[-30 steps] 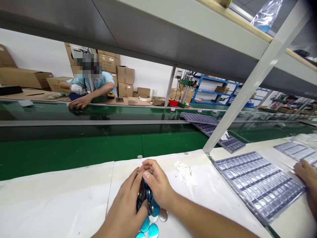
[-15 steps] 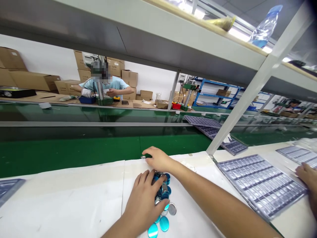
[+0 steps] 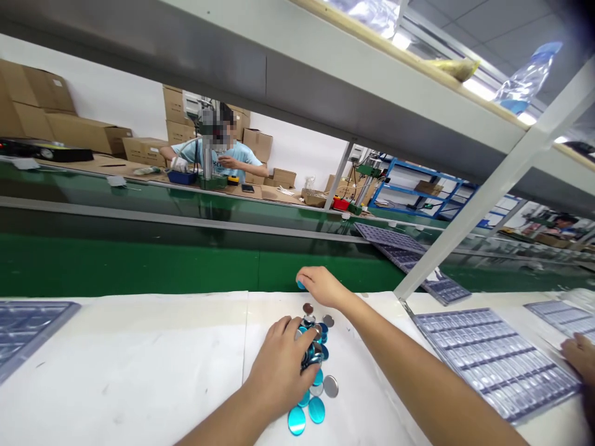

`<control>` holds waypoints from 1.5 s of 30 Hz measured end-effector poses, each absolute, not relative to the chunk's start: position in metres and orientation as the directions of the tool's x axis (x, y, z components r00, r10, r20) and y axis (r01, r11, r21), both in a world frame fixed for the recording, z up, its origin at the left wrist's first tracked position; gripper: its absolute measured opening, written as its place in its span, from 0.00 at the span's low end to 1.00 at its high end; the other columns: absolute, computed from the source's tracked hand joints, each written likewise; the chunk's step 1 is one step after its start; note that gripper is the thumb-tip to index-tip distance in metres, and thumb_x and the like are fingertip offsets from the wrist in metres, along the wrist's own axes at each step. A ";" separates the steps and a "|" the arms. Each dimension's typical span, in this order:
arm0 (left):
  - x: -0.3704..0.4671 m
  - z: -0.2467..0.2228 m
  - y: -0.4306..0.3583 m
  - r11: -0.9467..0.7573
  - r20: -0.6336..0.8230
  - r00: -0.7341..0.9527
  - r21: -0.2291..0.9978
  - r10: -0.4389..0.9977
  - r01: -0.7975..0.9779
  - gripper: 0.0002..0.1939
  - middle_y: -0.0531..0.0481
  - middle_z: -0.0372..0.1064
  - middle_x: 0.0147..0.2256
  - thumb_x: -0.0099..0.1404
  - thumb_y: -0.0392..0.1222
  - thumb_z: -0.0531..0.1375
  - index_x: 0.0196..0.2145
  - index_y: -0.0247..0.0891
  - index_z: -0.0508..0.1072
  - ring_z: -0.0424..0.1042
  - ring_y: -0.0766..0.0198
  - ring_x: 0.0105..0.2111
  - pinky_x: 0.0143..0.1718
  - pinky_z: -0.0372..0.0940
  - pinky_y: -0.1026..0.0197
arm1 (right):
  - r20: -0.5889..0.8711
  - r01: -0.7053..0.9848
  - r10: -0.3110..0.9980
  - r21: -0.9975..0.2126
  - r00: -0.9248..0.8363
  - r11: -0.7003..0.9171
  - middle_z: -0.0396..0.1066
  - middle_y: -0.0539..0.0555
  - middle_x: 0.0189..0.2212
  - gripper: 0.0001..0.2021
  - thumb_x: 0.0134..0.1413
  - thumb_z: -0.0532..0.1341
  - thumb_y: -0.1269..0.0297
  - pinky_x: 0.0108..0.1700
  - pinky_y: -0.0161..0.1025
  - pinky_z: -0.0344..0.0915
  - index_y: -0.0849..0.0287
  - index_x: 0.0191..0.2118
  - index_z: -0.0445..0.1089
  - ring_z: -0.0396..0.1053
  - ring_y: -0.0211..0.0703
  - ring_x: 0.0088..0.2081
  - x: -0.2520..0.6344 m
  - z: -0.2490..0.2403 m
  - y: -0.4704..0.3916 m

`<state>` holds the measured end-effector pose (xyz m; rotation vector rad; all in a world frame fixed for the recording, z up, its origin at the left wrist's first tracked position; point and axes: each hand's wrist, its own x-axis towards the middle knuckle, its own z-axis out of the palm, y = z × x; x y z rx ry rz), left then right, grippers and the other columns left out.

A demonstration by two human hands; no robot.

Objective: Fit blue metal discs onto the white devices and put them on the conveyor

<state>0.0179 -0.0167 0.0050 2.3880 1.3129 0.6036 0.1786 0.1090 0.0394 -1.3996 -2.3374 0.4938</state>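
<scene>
A loose pile of round coin-like discs [image 3: 317, 409], some shiny blue and some silver, lies on the white work surface. My left hand [image 3: 281, 365] rests at the pile's left side, its fingers apart and curved over several discs; the thumb and forefinger touch them. Beyond the pile, near the surface's far edge, my right hand [image 3: 323, 286] pinches a blue disc [image 3: 301, 285] at its fingertips. A silver disc [image 3: 331, 386] lies flat to the right of the pile. Some discs are hidden beneath my left fingers.
Clear plastic compartment trays [image 3: 497, 359] lie to the right, and another tray [image 3: 32, 328] at the left. Another person's hand [image 3: 579, 353] is at the right edge. A green belt [image 3: 139, 266] runs behind, with a slanted post [image 3: 469, 210] and overhead shelf [image 3: 325, 74]. A co-worker [image 3: 237, 158] sits across.
My right fingers, earlier stretched toward a silver disc at the far edge, now close on a blue disc. My left hand stays on the pile. The view has tilted and shifted.
</scene>
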 end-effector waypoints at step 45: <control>-0.037 0.022 -0.026 -0.468 -0.180 0.582 0.430 0.793 0.772 0.79 0.37 0.17 0.72 0.29 0.67 0.72 0.71 0.41 0.37 0.21 0.30 0.68 0.65 0.38 0.30 | -0.024 0.686 0.797 -0.525 -0.603 0.503 0.20 0.63 0.72 0.73 0.29 0.75 0.38 0.68 0.67 0.35 0.52 0.72 0.26 0.23 0.69 0.71 0.207 -0.003 -0.017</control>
